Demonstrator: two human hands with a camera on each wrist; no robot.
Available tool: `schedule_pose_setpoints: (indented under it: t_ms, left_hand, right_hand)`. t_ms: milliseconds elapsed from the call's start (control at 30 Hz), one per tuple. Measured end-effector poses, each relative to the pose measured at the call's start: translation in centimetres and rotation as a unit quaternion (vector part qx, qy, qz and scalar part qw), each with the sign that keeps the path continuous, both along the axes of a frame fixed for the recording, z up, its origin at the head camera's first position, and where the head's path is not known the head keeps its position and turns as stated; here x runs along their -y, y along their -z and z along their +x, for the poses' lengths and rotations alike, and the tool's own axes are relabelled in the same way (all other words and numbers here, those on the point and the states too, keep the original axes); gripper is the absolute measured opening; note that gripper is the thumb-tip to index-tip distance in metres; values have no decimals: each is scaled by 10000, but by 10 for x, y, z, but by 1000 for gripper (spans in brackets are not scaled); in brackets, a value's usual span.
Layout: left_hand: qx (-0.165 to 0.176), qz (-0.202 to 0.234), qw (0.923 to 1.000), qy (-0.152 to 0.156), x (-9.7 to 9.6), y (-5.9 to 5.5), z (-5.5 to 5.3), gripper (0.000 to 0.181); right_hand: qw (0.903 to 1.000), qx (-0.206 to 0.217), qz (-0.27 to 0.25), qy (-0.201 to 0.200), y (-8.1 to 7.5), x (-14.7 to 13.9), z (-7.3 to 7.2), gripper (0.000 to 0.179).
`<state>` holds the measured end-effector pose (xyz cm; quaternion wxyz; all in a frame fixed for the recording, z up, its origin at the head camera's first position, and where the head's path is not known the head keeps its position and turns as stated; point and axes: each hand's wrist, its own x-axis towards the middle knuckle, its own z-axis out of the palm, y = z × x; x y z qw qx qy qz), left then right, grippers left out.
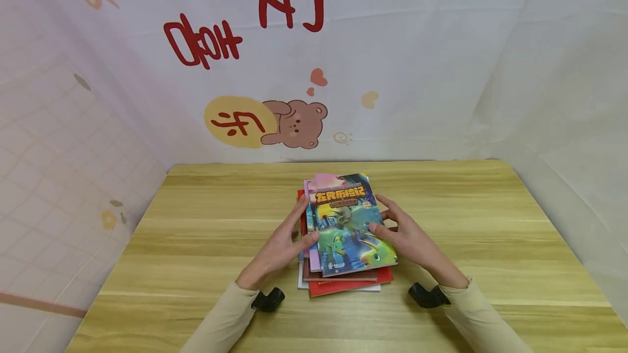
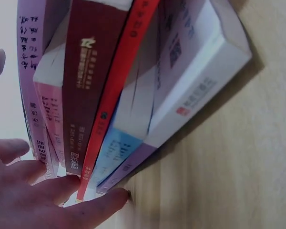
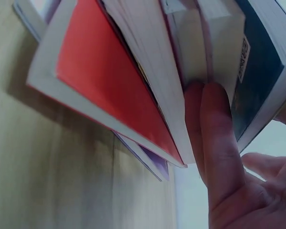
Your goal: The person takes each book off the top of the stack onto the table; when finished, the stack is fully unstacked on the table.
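Observation:
A pile of several books stands on the table, topped by a colourful dinosaur comic book lying slightly turned. Below it, a red book sticks out at the near edge. My left hand is at the pile's left side, its extended fingers along the spines. In the left wrist view these include a maroon book and a purple book. My right hand flanks the other side, thumb at the top cover's edge. Its fingertips touch the page edges in the right wrist view, above a red cover.
The wooden table extends around the pile to both sides. Behind it hangs a pale cloth backdrop with a printed bear and red characters. Black wrist mounts sit at both cuffs.

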<state>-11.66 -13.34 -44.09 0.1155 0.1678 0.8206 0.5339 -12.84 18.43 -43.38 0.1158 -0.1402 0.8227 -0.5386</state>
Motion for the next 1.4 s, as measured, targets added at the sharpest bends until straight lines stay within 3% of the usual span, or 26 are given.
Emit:
schedule_pose_setpoints:
  t_ms: [200,400,633,900,1167,1400]
  left_hand:
    - [-176,-31,9998,66,-2,4,-5,77]
    - [-164,-235,9995,-144,-3,9,-3,76]
    - [8,47,9997,-243,-4,11,-1,77]
    - [65,14,9996,-284,-5,11,1,78]
    - [52,-74,9996,-254,-4,10,1,79]
    - [45,-121,9996,-240,-5,9,3,80]
  right_hand:
    - [9997,146,-192,-87,-3,-9,4,67]
    - [9977,566,-360,120,-7,-7,6,54]
    - [9951,559,-667,462,-8,-12,12,52]
    - [9888,326,-1297,669,-18,-26,18,49]
    - [9727,421,-1930,1221,-31,-42,24,48]
    - [9621,325,-2299,1429,-35,-60,26,46]
